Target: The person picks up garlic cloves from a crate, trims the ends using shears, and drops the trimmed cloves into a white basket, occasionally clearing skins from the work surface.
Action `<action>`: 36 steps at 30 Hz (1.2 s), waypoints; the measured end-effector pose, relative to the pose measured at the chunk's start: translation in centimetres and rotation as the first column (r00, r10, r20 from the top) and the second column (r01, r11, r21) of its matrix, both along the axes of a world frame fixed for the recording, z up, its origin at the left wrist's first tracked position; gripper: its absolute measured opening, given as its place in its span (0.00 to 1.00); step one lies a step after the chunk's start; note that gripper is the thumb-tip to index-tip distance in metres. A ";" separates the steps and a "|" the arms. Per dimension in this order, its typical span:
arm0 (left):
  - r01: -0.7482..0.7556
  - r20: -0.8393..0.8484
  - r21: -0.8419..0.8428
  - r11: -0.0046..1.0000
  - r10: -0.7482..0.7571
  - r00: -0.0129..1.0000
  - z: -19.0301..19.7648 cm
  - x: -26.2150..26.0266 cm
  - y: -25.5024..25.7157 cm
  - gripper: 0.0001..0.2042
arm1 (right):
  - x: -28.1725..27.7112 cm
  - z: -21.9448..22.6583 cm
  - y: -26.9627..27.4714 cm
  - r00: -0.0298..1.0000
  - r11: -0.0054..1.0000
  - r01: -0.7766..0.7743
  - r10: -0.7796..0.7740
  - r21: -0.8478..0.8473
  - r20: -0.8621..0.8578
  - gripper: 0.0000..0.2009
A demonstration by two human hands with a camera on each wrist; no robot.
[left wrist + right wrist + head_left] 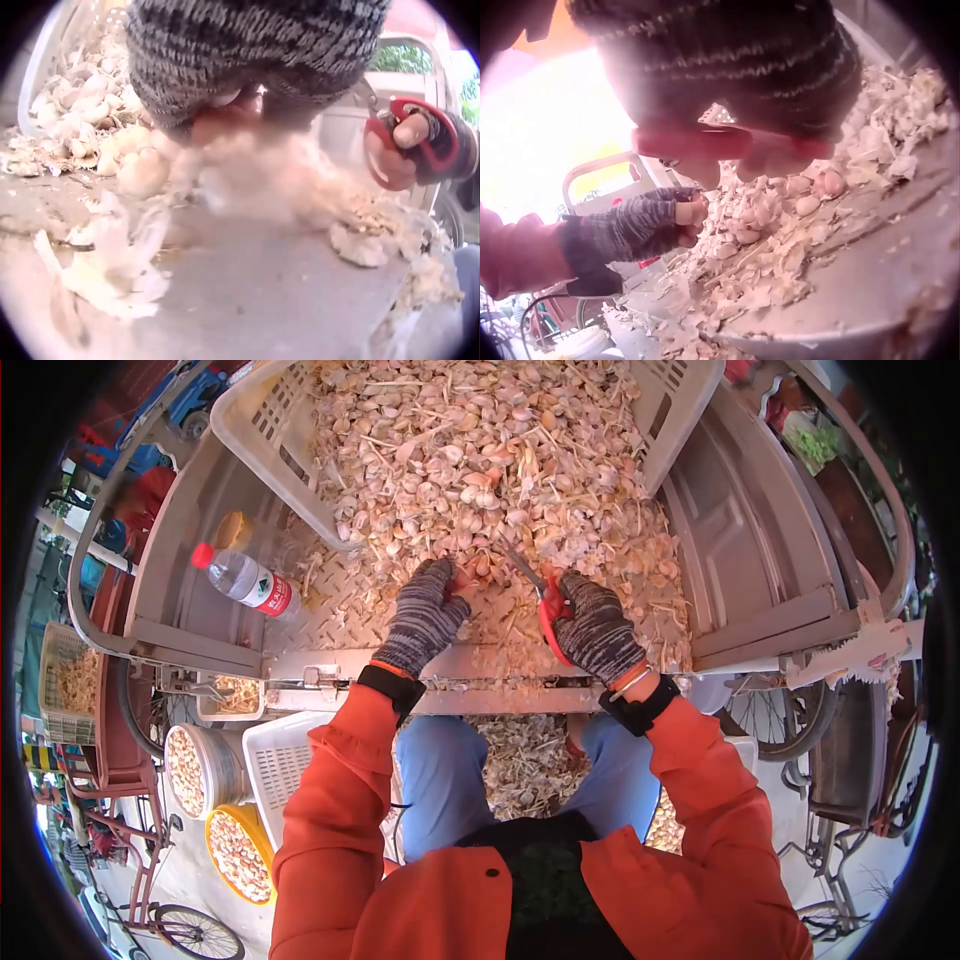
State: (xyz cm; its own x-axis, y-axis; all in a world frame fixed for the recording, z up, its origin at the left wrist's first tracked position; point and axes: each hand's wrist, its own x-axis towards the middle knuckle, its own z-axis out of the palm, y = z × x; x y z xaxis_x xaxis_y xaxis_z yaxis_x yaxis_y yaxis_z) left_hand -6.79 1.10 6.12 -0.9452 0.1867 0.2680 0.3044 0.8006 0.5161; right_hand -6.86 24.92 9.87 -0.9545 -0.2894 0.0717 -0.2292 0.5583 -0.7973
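Observation:
At the front edge of a heap of garlic (500,480), my left hand (425,615), in a grey striped glove with bare fingertips, has its thumb and fingers drawn together. Blur under the fingers in the left wrist view hides their grip; I cannot tell whether they pinch a piece of garlic. Facing it, my right hand (598,625) wears a matching glove and holds red-handled scissors (551,622), thumb and fingers through the loops. Their metal blades point up and left, toward the garlic near the left fingertips. Papery skins (112,262) lie on the metal bed below.
Pale plastic crate walls (285,460) flank the heap. A red-capped water bottle (245,580) lies at the left. The cart's metal lip (480,700) runs before my knees. Below left stand a white bucket (225,760) and a yellow bucket (262,835), both holding garlic.

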 end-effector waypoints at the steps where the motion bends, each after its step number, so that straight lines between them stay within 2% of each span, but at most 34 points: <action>1: -0.119 0.191 0.488 0.865 0.027 0.981 0.3 1.1 -0.6 0.09 | -0.8 -0.4 -1.6 1.000 1.000 -0.006 0.006 0.006 0.003 0.19; 2: -0.290 0.357 0.817 0.498 -0.044 0.933 0.3 2.2 -1.0 0.07 | -1.8 -1.3 -3.2 0.982 0.997 -0.075 0.077 0.020 -0.170 0.18; 3: -0.360 0.383 0.907 0.219 -0.074 0.921 0.1 3.7 -1.2 0.06 | -2.6 -2.1 -4.6 0.930 0.989 -0.142 0.149 0.044 -0.337 0.16; 4: -0.404 0.395 0.911 -0.079 -0.113 0.912 -0.3 5.2 -1.4 0.06 | -3.1 -2.6 -5.7 0.927 0.987 -0.150 0.158 0.051 -0.341 0.16; 6: -0.472 0.434 0.827 -0.304 -0.189 0.881 -1.0 7.6 -2.0 0.07 | -3.8 -3.7 -7.8 0.768 0.928 -0.183 0.341 0.324 -0.542 0.14; 7: -0.475 0.420 0.812 -0.339 -0.226 0.879 -1.8 8.0 -1.9 0.07 | -4.0 -4.4 -8.2 0.716 0.927 -0.195 0.357 0.319 -0.600 0.15; 8: -0.467 0.407 0.803 -0.369 -0.232 0.883 -2.2 8.4 -2.2 0.07 | -4.4 -5.0 -8.7 0.762 0.897 -0.193 0.392 0.397 -0.516 0.15; 9: -0.435 0.393 0.847 -0.305 -0.192 0.899 -1.9 8.4 -1.6 0.07 | -5.4 -8.9 -10.1 0.895 0.859 -0.311 0.121 -0.406 -0.428 0.15; 10: -0.474 0.428 0.845 -0.246 -0.220 0.877 -1.3 8.4 -1.5 0.08 | -4.6 -4.9 -9.6 0.786 0.934 -0.199 0.333 0.296 -0.521 0.14; 11: -0.466 0.414 0.855 -0.228 -0.240 0.878 -2.1 8.1 -1.5 0.09 | -4.3 -4.7 -10.0 0.785 0.942 -0.141 0.294 0.305 -0.545 0.15; 12: -0.432 0.381 0.880 -0.195 -0.252 0.890 -2.2 7.6 -1.4 0.10 | -5.4 -5.9 -9.5 0.805 0.939 -0.184 0.313 0.289 -0.504 0.15; 13: -0.461 0.422 0.880 -0.117 -0.257 0.870 -2.4 7.1 -1.3 0.12 | -5.2 -5.8 -9.4 0.823 0.956 -0.173 0.273 0.238 -0.498 0.14; 14: -0.456 0.432 0.888 -0.050 -0.246 0.868 -2.2 6.4 -1.1 0.14 | -5.1 -5.2 -9.1 0.847 0.947 -0.144 0.267 0.286 -0.460 0.14; 15: -0.438 0.428 0.899 -0.005 -0.203 0.881 -2.7 5.5 -0.7 0.15 | -5.4 -5.4 -8.7 0.811 0.949 -0.148 0.279 0.280 -0.514 0.15; 16: -0.456 0.447 0.890 -0.002 -0.199 0.872 -2.7 4.7 -0.3 0.16 | -6.3 -5.5 -7.7 0.897 0.941 -0.185 0.280 0.285 -0.341 0.17; 17: -0.539 0.536 0.841 0.046 -0.205 0.819 -3.1 3.4 -0.1 0.17 | -7.3 -7.4 -5.7 0.810 0.894 -0.076 0.314 0.441 -0.496 0.19; 18: -0.184 0.280 0.809 0.558 -0.090 0.956 -9.3 0.7 0.6 0.15 | -6.9 -6.7 -4.9 0.811 0.913 -0.206 0.361 0.352 -0.460 0.20; 19: -0.412 0.425 0.904 0.115 -0.334 0.841 -6.9 1.6 0.7 0.11 | -6.9 -6.4 -4.0 0.701 0.885 -0.253 0.446 0.392 -0.557 0.20; 20: -0.410 0.425 0.905 0.115 -0.318 0.848 -4.7 2.2 0.9 0.11 | -5.4 -4.1 -4.3 0.732 0.848 -0.306 0.500 0.432 -0.463 0.20; 22: -0.511 0.426 0.860 -0.014 -0.532 0.732 -2.1 2.8 1.4 0.08 | -2.4 -1.7 -4.7 0.706 0.868 -0.363 0.493 0.338 -0.509 0.20; 23: -0.388 0.188 0.906 -0.169 -0.661 0.726 -3.0 3.0 1.0 0.06 | -2.4 -1.8 -4.2 0.699 0.867 -0.365 0.495 0.338 -0.516 0.20; 24: -0.380 0.182 0.909 -0.172 -0.656 0.732 -3.0 3.2 1.3 0.06 | -2.7 -2.1 -3.6 0.658 0.843 -0.364 0.534 0.397 -0.531 0.20; 26: -0.190 0.260 0.961 0.200 -0.424 0.868 -1.6 4.3 1.3 0.07 | -2.3 -2.1 -3.2 0.604 0.814 -0.364 0.576 0.453 -0.550 0.21; 27: -0.184 0.253 0.963 0.198 -0.419 0.872 -1.2 4.8 1.8 0.07 | -2.0 -2.0 -3.0 0.613 0.842 -0.310 0.532 0.442 -0.583 0.21; 28: -0.206 0.207 0.977 0.044 -0.386 0.899 -1.4 5.3 2.6 0.08 | -1.6 -1.8 -2.6 0.620 0.866 -0.256 0.488 0.430 -0.614 0.21; 29: -0.216 0.166 0.970 -0.112 -0.346 0.924 -1.8 5.8 3.5 0.08 | -1.1 -1.7 -1.8 0.815 0.960 -0.155 0.257 0.232 -0.519 0.21; 30: -0.216 0.134 0.940 -0.263 -0.299 0.945 -2.3 6.5 4.3 0.09 | -0.1 -1.7 -0.9 0.812 0.959 -0.160 0.261 0.232 -0.522 0.21; 32: -0.190 0.090 0.823 -0.535 -0.207 0.974 -1.9 7.7 5.4 0.10 | 3.3 -0.7 0.1 0.874 0.901 -0.068 0.261 0.429 -0.409 0.15; 33: -0.250 0.154 0.815 -0.522 -0.221 0.963 -1.3 8.6 5.9 0.11 | 5.4 0.1 0.1 0.846 0.922 -0.128 0.293 0.365 -0.444 0.12; 34: -0.253 0.151 0.812 -0.525 -0.229 0.962 -0.7 9.7 5.7 0.11 | 7.2 1.1 -0.7 0.848 0.921 -0.121 0.290 0.371 -0.444 0.12; 36: -0.317 0.273 0.872 -0.373 -0.167 0.947 0.1 10.5 7.3 0.11 | 8.8 2.2 -0.5 0.958 0.906 -0.118 0.212 0.407 -0.193 0.14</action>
